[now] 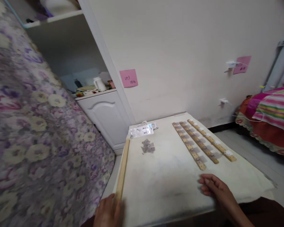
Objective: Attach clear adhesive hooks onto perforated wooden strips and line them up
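Note:
A low table covered in white cloth (170, 176) stands in front of me. My left hand (109, 211) rests at its near left corner, by the near end of a long wooden strip (122, 168) that lies along the left edge; its fingers are blurred. My right hand (215, 187) lies on the cloth near the front edge, fingers curled loosely with nothing visible in them. Just beyond it three wooden strips (202, 143) with small metal clips lie side by side. A small heap of metal clips (148, 147) and clear plastic bags (142, 130) sit at the far left.
A bed with a purple flowered cover (38, 132) runs along the left. A white cabinet (104, 116) with bottles on its top stands behind the table. Pink notes (128, 78) hang on the wall. Striped bedding (272, 116) lies at right, above grey floor.

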The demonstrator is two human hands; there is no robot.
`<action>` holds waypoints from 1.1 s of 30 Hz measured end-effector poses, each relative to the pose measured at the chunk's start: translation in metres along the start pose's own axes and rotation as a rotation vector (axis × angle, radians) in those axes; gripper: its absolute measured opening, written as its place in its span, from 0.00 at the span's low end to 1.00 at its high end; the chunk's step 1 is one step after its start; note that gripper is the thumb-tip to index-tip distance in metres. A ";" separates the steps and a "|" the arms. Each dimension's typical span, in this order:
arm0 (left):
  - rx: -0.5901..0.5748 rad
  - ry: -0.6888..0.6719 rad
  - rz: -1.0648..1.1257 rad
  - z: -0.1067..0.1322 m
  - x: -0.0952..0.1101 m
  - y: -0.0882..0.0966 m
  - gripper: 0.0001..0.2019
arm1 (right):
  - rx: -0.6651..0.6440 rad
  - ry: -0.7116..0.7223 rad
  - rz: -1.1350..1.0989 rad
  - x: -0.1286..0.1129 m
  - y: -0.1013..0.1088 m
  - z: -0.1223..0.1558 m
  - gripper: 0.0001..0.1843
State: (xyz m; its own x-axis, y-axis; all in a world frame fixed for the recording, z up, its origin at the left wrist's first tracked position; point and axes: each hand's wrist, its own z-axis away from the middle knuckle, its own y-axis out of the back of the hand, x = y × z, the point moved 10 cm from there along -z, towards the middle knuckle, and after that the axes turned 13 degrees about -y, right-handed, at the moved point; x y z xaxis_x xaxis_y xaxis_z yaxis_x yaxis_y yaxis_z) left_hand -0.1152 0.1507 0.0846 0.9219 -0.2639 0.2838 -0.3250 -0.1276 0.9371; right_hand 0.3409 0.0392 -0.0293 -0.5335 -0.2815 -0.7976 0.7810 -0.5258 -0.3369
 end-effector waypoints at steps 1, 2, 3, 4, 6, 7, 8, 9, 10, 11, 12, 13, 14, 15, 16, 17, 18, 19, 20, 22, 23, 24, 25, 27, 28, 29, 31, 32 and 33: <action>-0.017 0.018 -0.097 -0.003 -0.001 0.000 0.22 | -0.005 0.005 0.038 0.002 -0.002 0.000 0.22; -0.048 0.041 -0.155 -0.005 0.000 -0.003 0.21 | -0.009 0.006 0.073 0.004 -0.004 -0.001 0.22; -0.076 0.049 -0.189 -0.007 0.002 -0.007 0.20 | -0.013 0.007 0.102 0.005 -0.006 -0.002 0.23; -0.088 0.079 -0.209 -0.008 0.003 -0.010 0.18 | -0.018 0.008 0.125 0.007 -0.007 -0.003 0.23; -0.113 0.112 -0.194 -0.012 0.004 -0.016 0.15 | -0.025 0.008 0.161 0.008 -0.009 -0.005 0.23; -0.120 0.128 -0.180 -0.015 0.002 -0.017 0.15 | -0.027 0.010 0.174 0.009 -0.010 -0.006 0.23; -0.129 0.140 -0.161 -0.018 -0.001 -0.019 0.15 | -0.027 0.017 0.186 0.009 -0.011 -0.006 0.23; -0.136 0.147 -0.140 -0.021 -0.005 -0.019 0.15 | -0.024 0.020 0.198 0.009 -0.012 -0.006 0.23; -0.140 0.148 -0.116 -0.024 -0.008 -0.019 0.14 | -0.022 0.025 0.211 0.009 -0.013 -0.005 0.23; -0.142 0.147 -0.088 -0.026 -0.012 -0.018 0.14 | -0.018 0.027 0.221 0.010 -0.014 -0.005 0.22; -0.139 0.145 -0.056 -0.028 -0.015 -0.017 0.13 | -0.015 0.029 0.229 0.010 -0.014 -0.005 0.22; -0.133 0.146 -0.023 -0.028 -0.019 -0.015 0.13 | -0.012 0.027 0.235 0.011 -0.014 -0.005 0.22; -0.122 0.149 0.010 -0.027 -0.022 -0.012 0.13 | -0.008 0.024 0.238 0.012 -0.013 -0.006 0.22; -0.109 0.153 0.041 -0.025 -0.024 -0.010 0.13 | -0.004 0.023 0.240 0.012 -0.013 -0.006 0.23; -0.096 0.155 0.063 -0.021 -0.025 -0.007 0.14 | 0.000 0.023 0.242 0.012 -0.012 -0.006 0.23; -0.075 0.159 0.092 -0.016 -0.025 -0.005 0.15 | 0.005 0.025 0.245 0.011 -0.012 -0.006 0.23; -0.049 0.165 0.135 -0.010 -0.023 -0.003 0.15 | 0.006 0.031 0.248 0.011 -0.013 -0.006 0.23; -0.020 0.171 0.190 -0.003 -0.018 -0.003 0.16 | -0.002 0.033 0.252 0.010 -0.017 -0.005 0.23; 0.034 0.194 0.307 0.005 -0.013 -0.005 0.16 | -0.023 0.032 0.259 0.010 -0.025 -0.002 0.23; 0.086 0.218 0.578 0.019 0.009 -0.018 0.16 | -0.109 0.020 0.277 0.013 -0.054 0.006 0.21; 0.092 0.208 0.680 0.025 0.025 -0.027 0.15 | -0.157 0.017 0.286 0.015 -0.073 0.012 0.21; 0.102 0.165 0.757 0.029 0.045 -0.035 0.14 | -0.215 0.022 0.293 0.017 -0.096 0.020 0.21; 0.127 0.119 0.796 0.032 0.064 -0.041 0.13 | -0.278 0.042 0.293 0.018 -0.119 0.029 0.23; 0.125 0.059 0.846 0.040 0.099 -0.059 0.13 | -0.403 0.075 0.312 0.021 -0.166 0.049 0.26; 0.082 0.029 0.856 0.044 0.116 -0.070 0.15 | -0.433 0.098 0.320 0.021 -0.183 0.058 0.27; 0.060 0.011 0.860 0.048 0.129 -0.079 0.16 | -0.465 0.123 0.337 0.020 -0.198 0.066 0.27; 0.038 -0.040 0.829 0.055 0.147 -0.089 0.23 | -0.454 0.157 0.369 0.018 -0.212 0.074 0.21; 0.026 -0.085 0.816 0.058 0.154 -0.090 0.28 | -0.447 0.166 0.386 0.017 -0.213 0.075 0.20; -0.009 -0.152 0.803 0.060 0.162 -0.090 0.30 | -0.440 0.165 0.398 0.015 -0.211 0.073 0.20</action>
State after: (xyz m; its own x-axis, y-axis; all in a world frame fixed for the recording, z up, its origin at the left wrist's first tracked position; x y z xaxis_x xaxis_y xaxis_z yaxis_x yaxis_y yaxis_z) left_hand 0.0505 0.0626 0.0340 0.3693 -0.3988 0.8394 -0.8722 0.1629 0.4612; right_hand 0.1444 0.0868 0.0661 -0.1438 -0.2413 -0.9597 0.9894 -0.0151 -0.1444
